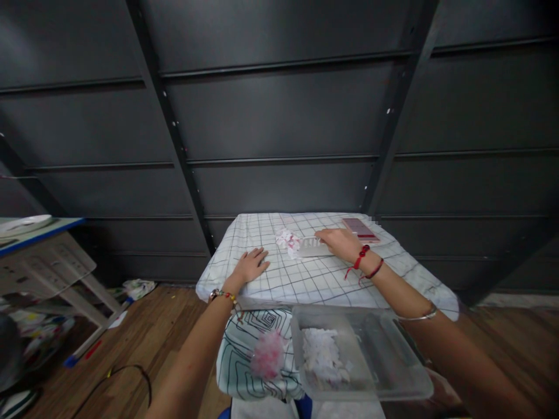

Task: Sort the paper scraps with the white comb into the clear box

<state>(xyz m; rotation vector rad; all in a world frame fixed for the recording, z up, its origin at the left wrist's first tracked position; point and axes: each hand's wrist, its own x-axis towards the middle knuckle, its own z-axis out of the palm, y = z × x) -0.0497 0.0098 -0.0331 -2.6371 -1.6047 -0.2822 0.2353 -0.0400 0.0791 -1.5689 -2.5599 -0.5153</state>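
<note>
Lower centre, the left hand [250, 266] is lying spread on the cloth [301, 285]; the right hand [342, 243] is bunching over a pale tray [312, 249], its grip unclear.

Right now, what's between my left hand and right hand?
In the head view, going from left hand to right hand: checked cloth, a white-and-pink pile, then a pale slotted piece at the right fingertips.

The left hand [252, 265] lies spread on checked cloth [301, 286], right hand [341, 242] at a pale container [311, 250].
</note>
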